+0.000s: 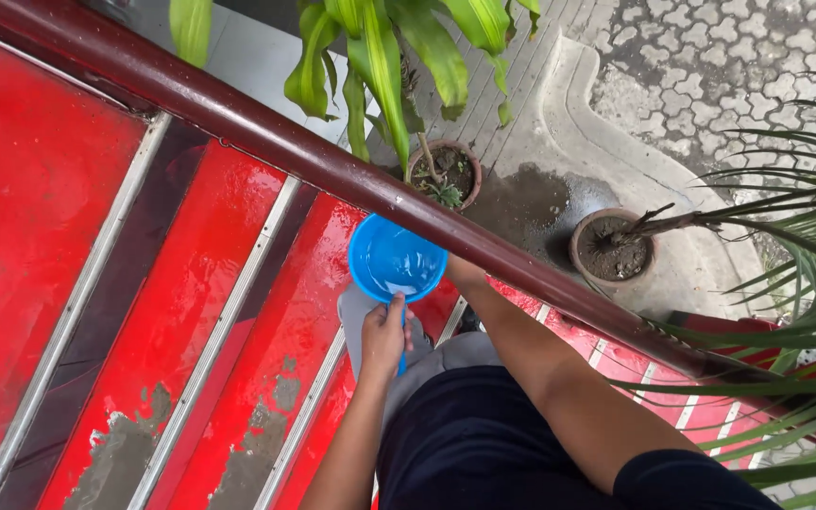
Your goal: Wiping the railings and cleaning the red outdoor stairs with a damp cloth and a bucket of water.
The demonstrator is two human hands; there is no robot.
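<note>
Two hands in view, both low centre. Left hand wrapped around the handle of a blue dipper, fingers curled tight, thumb up against the rim. Dipper sits just at 12 o'clock from that hand, bowl tipped toward the camera, a little water pooled at the bottom. Bowl touching or just under the dark red handrail; cannot tell which. Right hand at 3 o'clock from the dipper, reaching up to the underside of the handrail, mostly hidden behind it; finger spread cannot be told. Right forearm running down to 5 o'clock into a dark sleeve. Handrail crossing the frame diagonally, 10 o'clock to 4 o'clock. Red steps below, wet and glossy, metal strips along the edges, paint flaked to grey at 7 o'clock. Grey trouser leg under the left hand. Beyond the handrail: small clay pot with a broad-leaf plant at 12 o'clock from the dipper, second clay pot with a bare stem at 3 o'clock, well apart from the first. Dark wet patch on the concrete between the two pots. Palm fronds filling the right edge.
</note>
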